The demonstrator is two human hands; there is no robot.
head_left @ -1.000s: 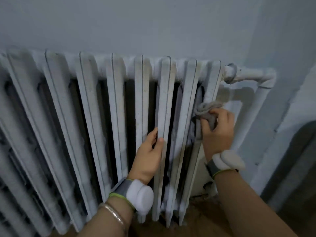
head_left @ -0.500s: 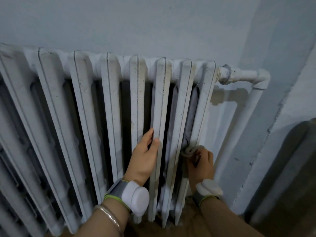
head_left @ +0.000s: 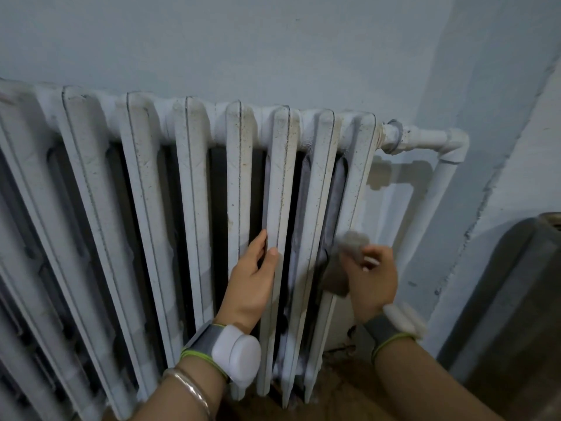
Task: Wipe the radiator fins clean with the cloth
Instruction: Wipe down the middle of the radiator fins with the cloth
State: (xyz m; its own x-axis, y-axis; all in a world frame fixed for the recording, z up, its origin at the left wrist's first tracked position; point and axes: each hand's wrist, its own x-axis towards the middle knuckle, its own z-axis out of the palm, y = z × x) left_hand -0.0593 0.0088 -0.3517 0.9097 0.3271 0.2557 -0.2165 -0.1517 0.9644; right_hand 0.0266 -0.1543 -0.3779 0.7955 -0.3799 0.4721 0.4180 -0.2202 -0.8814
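A white cast-iron radiator (head_left: 194, 183) with several grimy, speckled upright fins spans the wall from the left edge to right of centre. My left hand (head_left: 252, 281) grips the third fin from the right, thumb on its front, fingers tucked into the gap. My right hand (head_left: 372, 281) is shut on a grey cloth (head_left: 349, 247), blurred with motion, pressing it against the rightmost fin about halfway up. Part of the cloth hangs down beside that fin.
A white pipe (head_left: 425, 141) leaves the radiator's top right, bends, and runs down the wall. A dark grey object (head_left: 513, 314) stands at the right edge. The brown floor (head_left: 343, 393) shows under the fins. A wall corner juts out on the right.
My right hand with the cloth slid down the rightmost fin from near the top to low down, then came back up to mid height. My left hand kept its grip.
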